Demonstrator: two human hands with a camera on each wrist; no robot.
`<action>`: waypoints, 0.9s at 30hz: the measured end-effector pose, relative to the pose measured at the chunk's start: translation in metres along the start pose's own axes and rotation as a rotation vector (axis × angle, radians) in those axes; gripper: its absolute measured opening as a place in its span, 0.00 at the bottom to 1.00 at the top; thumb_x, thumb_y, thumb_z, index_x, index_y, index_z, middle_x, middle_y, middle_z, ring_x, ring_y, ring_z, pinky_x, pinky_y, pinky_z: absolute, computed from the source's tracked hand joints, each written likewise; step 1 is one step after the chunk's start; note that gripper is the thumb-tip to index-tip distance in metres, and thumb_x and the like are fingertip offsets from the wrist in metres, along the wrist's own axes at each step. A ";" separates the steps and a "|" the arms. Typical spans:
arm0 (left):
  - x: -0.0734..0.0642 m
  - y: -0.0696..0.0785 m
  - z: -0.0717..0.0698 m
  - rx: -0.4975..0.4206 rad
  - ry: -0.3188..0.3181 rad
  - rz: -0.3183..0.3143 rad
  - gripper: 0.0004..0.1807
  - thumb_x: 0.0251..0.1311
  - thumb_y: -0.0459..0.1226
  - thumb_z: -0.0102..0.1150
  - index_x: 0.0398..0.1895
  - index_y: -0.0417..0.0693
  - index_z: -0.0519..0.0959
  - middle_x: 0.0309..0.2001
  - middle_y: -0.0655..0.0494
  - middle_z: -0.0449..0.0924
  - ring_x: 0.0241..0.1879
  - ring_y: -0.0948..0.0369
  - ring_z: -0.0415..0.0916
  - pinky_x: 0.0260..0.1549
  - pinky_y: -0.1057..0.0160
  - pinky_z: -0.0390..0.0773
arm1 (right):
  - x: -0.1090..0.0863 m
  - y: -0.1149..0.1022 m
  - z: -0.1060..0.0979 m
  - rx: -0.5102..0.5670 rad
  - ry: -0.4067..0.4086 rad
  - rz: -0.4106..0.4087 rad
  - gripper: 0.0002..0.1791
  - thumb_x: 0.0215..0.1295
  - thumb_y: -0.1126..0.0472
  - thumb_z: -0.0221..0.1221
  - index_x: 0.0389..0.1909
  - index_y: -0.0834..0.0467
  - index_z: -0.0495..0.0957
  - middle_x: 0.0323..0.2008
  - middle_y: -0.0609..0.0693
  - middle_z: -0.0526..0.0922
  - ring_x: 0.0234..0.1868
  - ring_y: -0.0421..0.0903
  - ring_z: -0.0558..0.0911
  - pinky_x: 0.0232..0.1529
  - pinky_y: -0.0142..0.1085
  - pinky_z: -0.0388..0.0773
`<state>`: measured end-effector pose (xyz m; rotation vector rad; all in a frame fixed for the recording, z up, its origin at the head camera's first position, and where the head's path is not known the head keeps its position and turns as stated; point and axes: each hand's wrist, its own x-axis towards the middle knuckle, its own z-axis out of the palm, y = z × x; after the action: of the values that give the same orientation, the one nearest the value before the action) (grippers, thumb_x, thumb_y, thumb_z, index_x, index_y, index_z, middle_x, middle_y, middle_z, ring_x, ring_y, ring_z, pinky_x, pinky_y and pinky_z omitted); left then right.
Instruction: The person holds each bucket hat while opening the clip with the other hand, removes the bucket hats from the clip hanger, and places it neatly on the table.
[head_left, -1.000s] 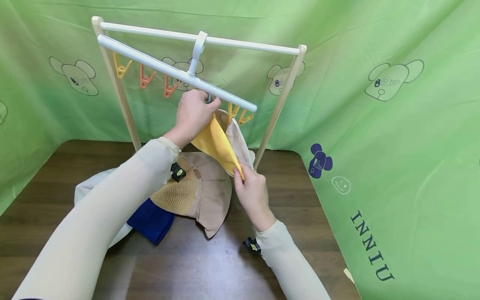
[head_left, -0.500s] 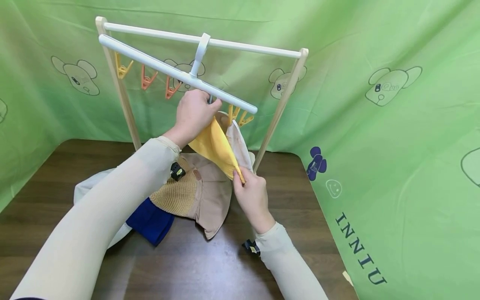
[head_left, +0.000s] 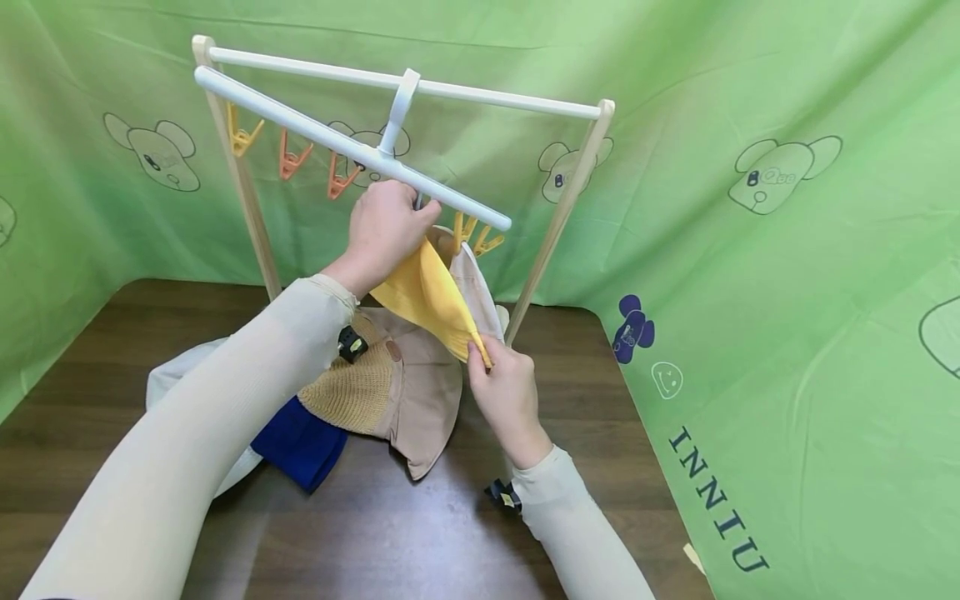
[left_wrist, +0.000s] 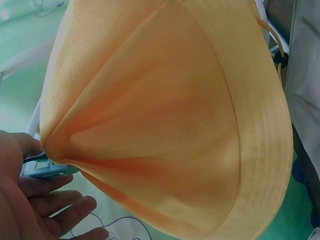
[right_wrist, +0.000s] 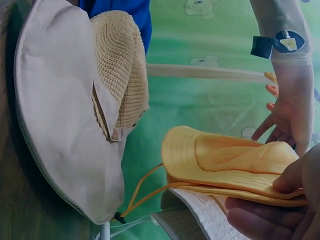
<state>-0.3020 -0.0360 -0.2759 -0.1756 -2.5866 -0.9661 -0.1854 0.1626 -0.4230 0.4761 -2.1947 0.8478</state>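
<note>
A yellow sun hat (head_left: 431,292) with a chin cord (right_wrist: 142,185) hangs below a white clip hanger (head_left: 315,129). My left hand (head_left: 390,229) is up under the hanger bar and pinches a bluish clip (left_wrist: 52,170) between thumb and index finger. The clip sits right at the gathered tip of the hat's crown, and the other fingers are loosely spread. Lower down, my right hand (head_left: 506,392) pinches the hat's brim (right_wrist: 240,182) between thumb and fingers. Close behind the yellow hat, a pale beige hat (head_left: 476,283) hangs from a yellow clip (head_left: 462,232).
The hanger hooks over the white rail of a wooden-legged rack (head_left: 570,192). Free orange clips (head_left: 291,157) and a yellow clip (head_left: 242,133) dangle at its left. On the dark table (head_left: 360,542) lie a straw-and-tan hat (head_left: 423,379), a blue cloth item (head_left: 303,442) and a whitish one (head_left: 176,367).
Both hands keep their hold on the clip and the hat brim. The hanger's right end dips slightly, and the yellow hat shifts a little lower. The head view turns slightly.
</note>
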 end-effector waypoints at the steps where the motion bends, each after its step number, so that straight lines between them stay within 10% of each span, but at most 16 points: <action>1: 0.000 0.000 0.000 0.001 0.002 0.002 0.25 0.64 0.50 0.53 0.12 0.49 0.65 0.13 0.58 0.56 0.18 0.59 0.56 0.19 0.59 0.58 | 0.000 0.000 0.000 -0.001 0.002 0.001 0.03 0.65 0.67 0.65 0.37 0.61 0.87 0.25 0.53 0.88 0.22 0.50 0.84 0.24 0.44 0.81; 27: 0.001 -0.001 -0.007 0.009 0.000 -0.006 0.25 0.64 0.49 0.54 0.11 0.49 0.65 0.11 0.59 0.55 0.18 0.58 0.56 0.19 0.58 0.58 | 0.000 -0.002 -0.001 -0.032 -0.001 0.018 0.03 0.64 0.66 0.65 0.36 0.59 0.86 0.22 0.51 0.85 0.18 0.48 0.78 0.20 0.43 0.77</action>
<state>-0.3012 -0.0414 -0.2712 -0.1658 -2.5927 -0.9565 -0.1842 0.1619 -0.4215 0.4416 -2.2131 0.8209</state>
